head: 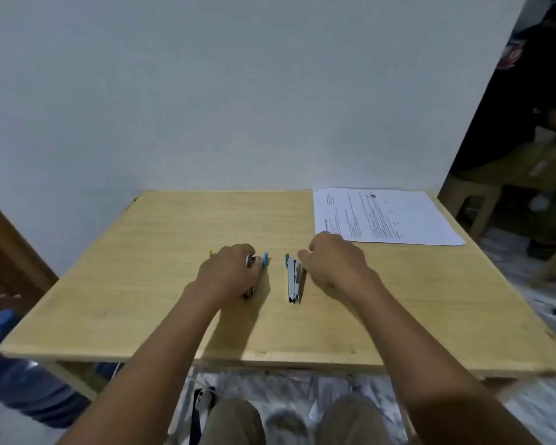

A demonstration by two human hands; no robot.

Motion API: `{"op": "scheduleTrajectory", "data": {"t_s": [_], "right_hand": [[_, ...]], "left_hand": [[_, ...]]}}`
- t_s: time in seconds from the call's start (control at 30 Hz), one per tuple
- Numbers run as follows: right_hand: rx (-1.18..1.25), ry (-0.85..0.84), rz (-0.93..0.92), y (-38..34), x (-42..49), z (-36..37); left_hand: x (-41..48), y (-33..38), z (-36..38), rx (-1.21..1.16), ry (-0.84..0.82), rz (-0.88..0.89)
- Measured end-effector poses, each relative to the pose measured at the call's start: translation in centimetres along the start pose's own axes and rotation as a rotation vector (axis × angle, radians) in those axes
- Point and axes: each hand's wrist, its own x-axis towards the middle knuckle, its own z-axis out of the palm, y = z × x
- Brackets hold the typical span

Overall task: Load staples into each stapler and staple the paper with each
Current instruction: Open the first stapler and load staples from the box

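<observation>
While both arms reach over the wooden table [174, 239], the left hand [230, 271] curls over one stapler [254, 268], mostly hiding it, and the right hand [333, 263] rests half-curled against a silver stapler [293, 281] just inside it. Printed paper [382, 216] lies beyond the right hand. No staples show; a jammed or unloaded magazine would likely leave the sheets unfastened.

It looked like a plain room at home: a bare white wall [238, 91], marble-patterned floor [527, 409], a plastic chair [482, 200], a wooden door [10, 252].
</observation>
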Motion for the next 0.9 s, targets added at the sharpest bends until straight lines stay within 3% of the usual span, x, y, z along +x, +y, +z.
{"op": "scheduleTrajectory", "data": {"t_s": [0.27,0.4,0.47,0.67,0.9], "right_hand": [[0.037,0.055,0.140,-0.9,-0.3,1.8],[0.181,0.093,0.190,-1.2,-0.3,2.5],[0.288,0.104,0.193,-1.1,-0.5,2.6],[0.502,0.244,0.045,-1.5,-3.8,2.2],[0.624,0.364,-0.090,-2.0,-5.8,2.6]], "left_hand": [[-1.0,0.2,1.1,-0.046,0.115,-0.004],[-1.8,0.7,1.3,-0.067,0.195,0.000],[-2.6,1.3,1.3,-0.189,0.265,0.022],[-4.5,3.8,0.7,-0.714,0.155,0.018],[-5.5,3.8,0.0,-0.709,0.314,0.168]]}}
